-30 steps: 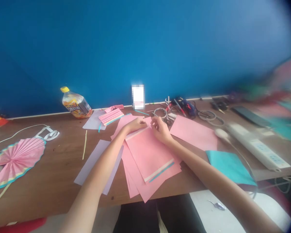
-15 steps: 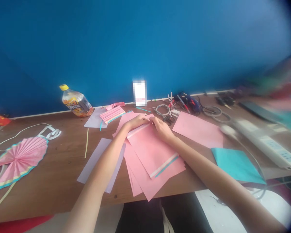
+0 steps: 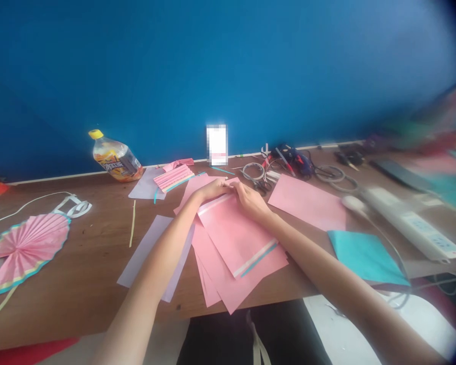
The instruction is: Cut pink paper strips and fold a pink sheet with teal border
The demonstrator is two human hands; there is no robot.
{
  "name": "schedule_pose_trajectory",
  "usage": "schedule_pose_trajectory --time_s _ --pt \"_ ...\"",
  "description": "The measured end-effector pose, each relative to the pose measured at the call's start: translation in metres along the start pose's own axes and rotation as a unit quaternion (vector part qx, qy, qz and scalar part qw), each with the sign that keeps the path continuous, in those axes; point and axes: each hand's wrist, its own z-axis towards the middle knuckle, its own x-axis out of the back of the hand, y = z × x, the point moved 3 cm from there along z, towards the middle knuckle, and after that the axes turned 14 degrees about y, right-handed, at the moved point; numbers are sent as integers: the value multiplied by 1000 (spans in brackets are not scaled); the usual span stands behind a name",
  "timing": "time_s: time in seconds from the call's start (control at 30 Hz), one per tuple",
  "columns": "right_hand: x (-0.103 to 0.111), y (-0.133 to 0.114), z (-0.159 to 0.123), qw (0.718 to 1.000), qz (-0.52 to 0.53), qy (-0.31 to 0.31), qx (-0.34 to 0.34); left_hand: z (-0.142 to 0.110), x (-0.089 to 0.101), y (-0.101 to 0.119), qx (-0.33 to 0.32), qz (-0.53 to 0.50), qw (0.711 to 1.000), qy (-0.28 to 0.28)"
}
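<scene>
1. Your left hand [image 3: 213, 190] and right hand [image 3: 251, 201] meet at the top edge of a pink paper sheet [image 3: 231, 235], mid-table. Your fingers [image 3: 228, 186] appear clenched, pinching that edge beside a narrow folded band.
2. The sheet lies over a loose, fanned stack of pink sheets [image 3: 216, 284] on the wooden table [image 3: 91, 263]. Pale and turquoise stripes cross its near end.
3. Pleating done: a turquoise-edged pink paper fan [image 3: 25, 251], left of frame, with crisp radial ribs; a pleated pink strip [image 3: 174, 178] beyond your hands.
4. Unpleated: a smooth pink sheet [image 3: 307, 202] to the right, a turquoise sheet [image 3: 367, 257] at lower right, a lilac sheet [image 3: 144, 248] at lower left.
</scene>
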Motion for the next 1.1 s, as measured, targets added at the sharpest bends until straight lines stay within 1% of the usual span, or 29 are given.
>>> schedule_pose_trajectory --time_s 0.17,0.43,0.67,0.73,0.87,1.0,1.1 --pt "-1 2 -1 1000 0 2 3 0 -2 0 -11 -9 1000 -8" --pt "-2 3 0 1000 -3 -10 6 2 -1 -4 -9 -10 1000 5" --pt "2 0 1 1000 6 4 6 1 0 -7 28 -11 1000 6" --pt "4 0 0 1000 10 7 0 1 0 -8 30 -16 999 7" --pt "10 2 -1 999 -42 3 -26 0 0 -9 19 -10 1000 8" --pt "15 1 -2 996 -87 -14 -3 1 1 -9 14 1 1000 -10" --pt "16 0 -2 993 -112 -15 13 1 1 -10 15 8 1000 -9"
